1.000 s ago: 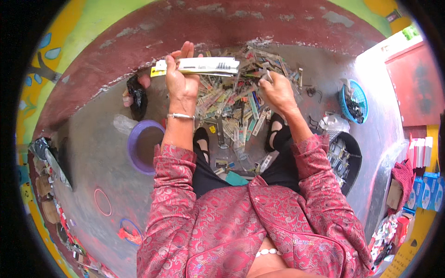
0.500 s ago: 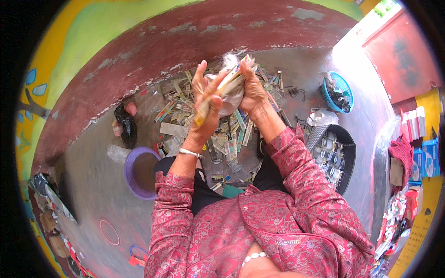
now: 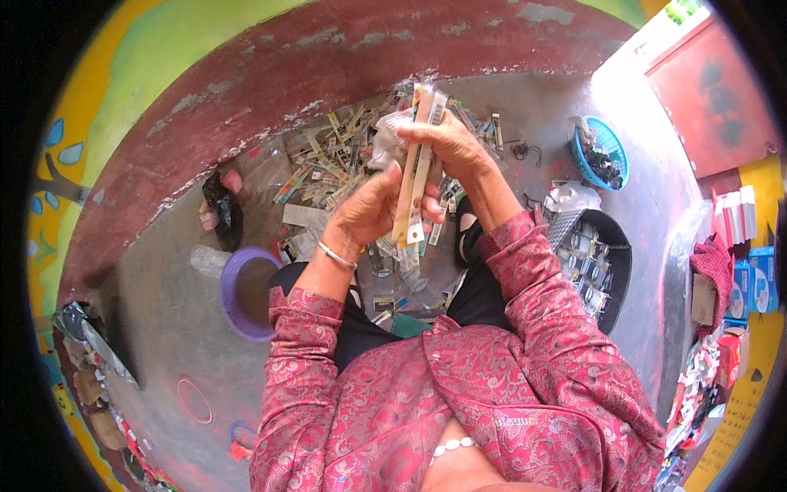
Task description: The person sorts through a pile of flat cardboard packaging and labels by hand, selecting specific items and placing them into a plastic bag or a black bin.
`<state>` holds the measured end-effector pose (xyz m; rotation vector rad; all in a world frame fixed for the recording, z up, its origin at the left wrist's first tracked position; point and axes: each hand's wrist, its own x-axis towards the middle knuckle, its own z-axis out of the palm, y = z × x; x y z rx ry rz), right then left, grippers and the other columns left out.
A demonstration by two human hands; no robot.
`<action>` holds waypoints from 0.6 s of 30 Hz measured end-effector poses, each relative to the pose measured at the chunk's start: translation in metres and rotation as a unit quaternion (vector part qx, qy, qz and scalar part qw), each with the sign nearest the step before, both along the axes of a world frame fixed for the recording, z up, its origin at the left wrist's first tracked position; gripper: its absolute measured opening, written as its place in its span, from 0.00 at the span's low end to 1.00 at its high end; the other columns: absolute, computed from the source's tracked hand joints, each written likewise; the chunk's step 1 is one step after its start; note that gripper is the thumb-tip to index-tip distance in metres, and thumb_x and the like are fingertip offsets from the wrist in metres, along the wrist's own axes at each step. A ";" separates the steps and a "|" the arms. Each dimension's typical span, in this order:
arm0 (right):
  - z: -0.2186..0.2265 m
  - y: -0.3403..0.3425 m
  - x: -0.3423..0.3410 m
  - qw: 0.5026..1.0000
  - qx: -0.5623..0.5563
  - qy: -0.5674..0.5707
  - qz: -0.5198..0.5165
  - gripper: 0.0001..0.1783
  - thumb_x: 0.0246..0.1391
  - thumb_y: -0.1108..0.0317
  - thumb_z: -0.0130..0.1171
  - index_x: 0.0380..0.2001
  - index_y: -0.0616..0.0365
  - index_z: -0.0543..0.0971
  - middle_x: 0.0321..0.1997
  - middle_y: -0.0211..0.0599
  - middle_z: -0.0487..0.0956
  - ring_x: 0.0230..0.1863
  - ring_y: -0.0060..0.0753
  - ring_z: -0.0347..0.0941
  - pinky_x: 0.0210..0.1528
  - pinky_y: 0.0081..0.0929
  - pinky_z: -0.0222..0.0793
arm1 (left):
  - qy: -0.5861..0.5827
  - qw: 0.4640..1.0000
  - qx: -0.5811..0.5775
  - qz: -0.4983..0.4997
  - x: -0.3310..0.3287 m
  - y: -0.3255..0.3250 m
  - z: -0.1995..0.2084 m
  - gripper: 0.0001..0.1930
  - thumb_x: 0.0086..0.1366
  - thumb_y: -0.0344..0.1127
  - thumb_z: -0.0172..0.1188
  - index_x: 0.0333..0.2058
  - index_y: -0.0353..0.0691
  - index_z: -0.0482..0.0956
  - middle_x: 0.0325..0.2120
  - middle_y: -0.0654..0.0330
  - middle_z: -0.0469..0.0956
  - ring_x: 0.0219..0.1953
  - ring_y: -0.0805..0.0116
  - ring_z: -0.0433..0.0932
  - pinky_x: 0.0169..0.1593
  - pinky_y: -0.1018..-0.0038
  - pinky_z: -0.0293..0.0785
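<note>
Both my hands hold a thin bundle of long, narrow card-backed packets [image 3: 414,193], tilted nearly upright in front of me. My right hand [image 3: 449,148] grips the upper part, its thumb lying across the front. Around the lower half wraps my left hand [image 3: 373,201], thumb along the near edge and fingertips showing past the far side. A crumpled clear plastic bag [image 3: 388,141] is beside the bundle's upper left; whether a hand holds it too, I cannot tell. Below, a loose pile of similar narrow packets [image 3: 332,168] covers the floor.
A purple basin [image 3: 238,307] stands at my left, near a black plastic bag [image 3: 221,209]. On my right are a black tub [image 3: 619,271] with several clear packs and a blue basket [image 3: 605,143] holding dark items. The red-painted wall [image 3: 246,82] curves behind the pile.
The bundle has turned from a slant to nearly upright. My left hand has moved down along it, and my right thumb now lies across its front.
</note>
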<state>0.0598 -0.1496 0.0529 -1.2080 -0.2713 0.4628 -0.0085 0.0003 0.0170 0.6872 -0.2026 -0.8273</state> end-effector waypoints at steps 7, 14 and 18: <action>-0.006 0.004 0.002 1.000 -0.013 0.007 0.012 0.16 0.38 0.61 0.66 0.29 0.55 0.73 0.26 0.25 0.72 0.28 0.17 0.68 0.29 0.19 0.65 | 0.028 0.998 -0.048 -0.014 -0.003 -0.005 -0.003 0.17 0.61 0.49 0.49 0.30 0.40 0.66 0.13 0.70 0.60 0.10 0.83 0.53 0.13 0.85 0.47; -0.015 0.006 0.007 0.996 -0.072 -0.032 -0.044 0.18 0.39 0.59 0.65 0.32 0.58 0.74 0.28 0.28 0.74 0.28 0.20 0.70 0.33 0.21 0.66 | -0.010 0.990 0.105 0.096 0.003 0.001 -0.005 0.15 0.64 0.47 0.46 0.27 0.41 0.67 0.12 0.67 0.64 0.09 0.81 0.58 0.13 0.84 0.53; -0.009 0.002 0.004 0.996 -0.049 -0.066 0.016 0.17 0.43 0.61 0.59 0.34 0.61 0.73 0.30 0.31 0.75 0.30 0.22 0.72 0.35 0.21 0.69 | 0.001 0.994 0.032 0.103 -0.006 -0.002 0.003 0.15 0.61 0.43 0.51 0.38 0.35 0.69 0.17 0.64 0.68 0.12 0.79 0.62 0.15 0.84 0.58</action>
